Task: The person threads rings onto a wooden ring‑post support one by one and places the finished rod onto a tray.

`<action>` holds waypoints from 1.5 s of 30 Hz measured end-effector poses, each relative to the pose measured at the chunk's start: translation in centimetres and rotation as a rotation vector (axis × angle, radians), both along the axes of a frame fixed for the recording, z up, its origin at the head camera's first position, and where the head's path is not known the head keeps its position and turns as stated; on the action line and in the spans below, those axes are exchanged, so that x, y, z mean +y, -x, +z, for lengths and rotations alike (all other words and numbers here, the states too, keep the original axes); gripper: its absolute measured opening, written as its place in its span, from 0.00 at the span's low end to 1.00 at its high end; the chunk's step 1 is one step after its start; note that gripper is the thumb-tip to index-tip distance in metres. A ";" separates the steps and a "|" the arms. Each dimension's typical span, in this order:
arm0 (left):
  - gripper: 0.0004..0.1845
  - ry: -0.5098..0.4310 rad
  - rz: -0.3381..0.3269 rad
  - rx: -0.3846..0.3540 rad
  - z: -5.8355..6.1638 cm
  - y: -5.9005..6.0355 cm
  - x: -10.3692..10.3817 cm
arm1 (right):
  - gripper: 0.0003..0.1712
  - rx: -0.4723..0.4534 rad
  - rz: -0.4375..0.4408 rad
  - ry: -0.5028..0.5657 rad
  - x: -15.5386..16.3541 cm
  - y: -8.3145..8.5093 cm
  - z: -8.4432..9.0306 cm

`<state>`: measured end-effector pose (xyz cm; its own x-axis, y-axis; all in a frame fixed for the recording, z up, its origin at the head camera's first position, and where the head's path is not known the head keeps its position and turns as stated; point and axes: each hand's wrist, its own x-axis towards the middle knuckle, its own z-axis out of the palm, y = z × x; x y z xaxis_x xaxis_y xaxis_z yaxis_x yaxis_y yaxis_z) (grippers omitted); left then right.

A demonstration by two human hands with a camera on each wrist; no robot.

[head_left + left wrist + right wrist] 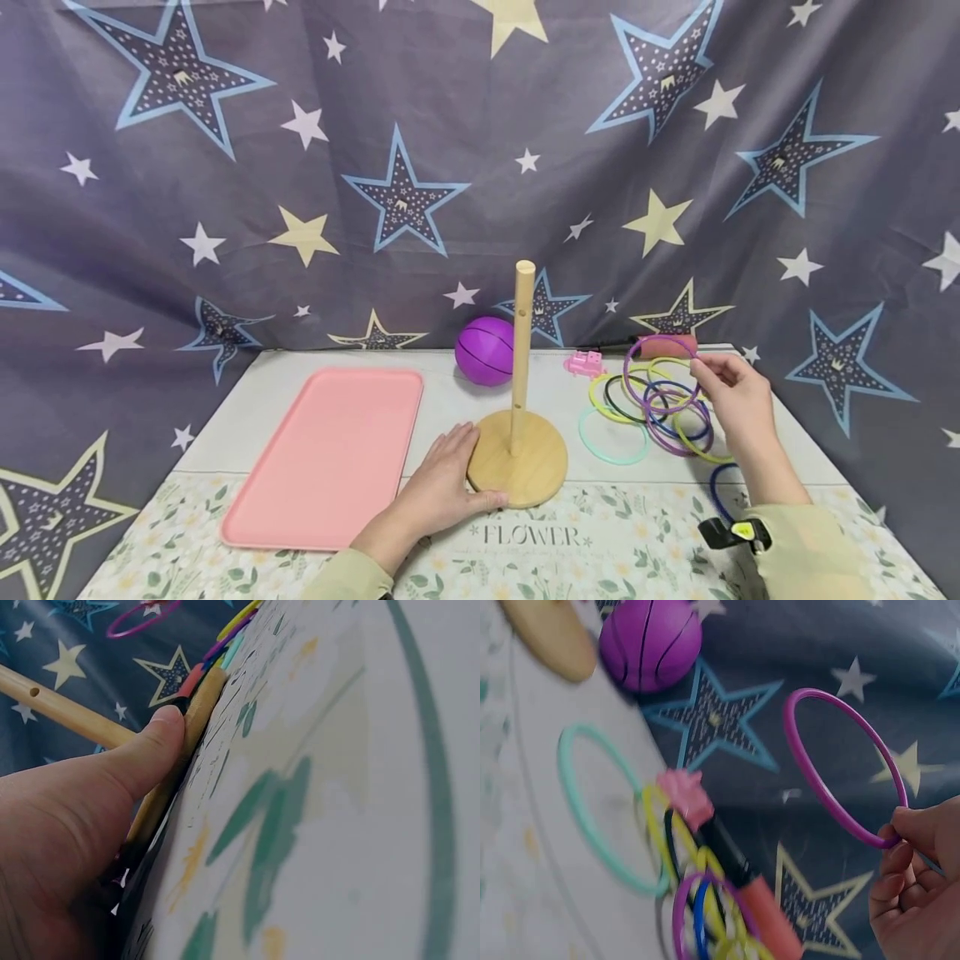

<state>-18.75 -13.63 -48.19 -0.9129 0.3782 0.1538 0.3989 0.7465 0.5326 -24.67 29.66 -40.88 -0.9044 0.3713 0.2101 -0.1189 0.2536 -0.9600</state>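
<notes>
My right hand (737,400) pinches a purple ring (788,720) between thumb and fingers, raised above a pile of rings at the right of the table. Left of the pile stands a wooden stand, its upright pole (522,358) fixed on a round base (540,458). My left hand (441,487) rests against the left and front edge of that base, fingers extended along it. In the left wrist view its thumb (161,742) touches the base's rim. No ring is on the pole.
A pink tray (330,458) lies at the left. Behind the pole sits a purple ball (482,352). A small pink toy (585,363) and a red cylinder with a black handle (678,345) lie near the loose rings. One dark blue ring (715,492) lies closer, partly hidden by my right arm.
</notes>
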 end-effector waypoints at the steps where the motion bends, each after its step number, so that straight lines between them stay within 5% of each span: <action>1: 0.65 0.001 0.003 0.000 0.0 0.0 0.0 | 0.13 0.009 0.015 0.039 -0.4 0.0 0.3; 7: 0.63 -0.002 0.026 0.010 -0.2 -0.2 -0.3 | 0.11 0.058 0.077 0.231 -2.9 -0.1 2.2; 25: 0.62 0.009 0.034 0.029 -0.7 0.1 -0.3 | 0.02 0.298 0.276 0.574 -8.7 -1.4 6.4; 45: 0.62 -0.005 0.030 0.030 -0.5 -0.2 -0.5 | 0.10 0.399 0.383 0.737 -14.7 -2.8 10.1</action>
<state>-18.57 -14.09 -48.70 -0.9188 0.3496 0.1833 0.3922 0.7558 0.5244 -21.89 14.95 -30.78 -0.9044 0.2257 0.3621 -0.4259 -0.5306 -0.7328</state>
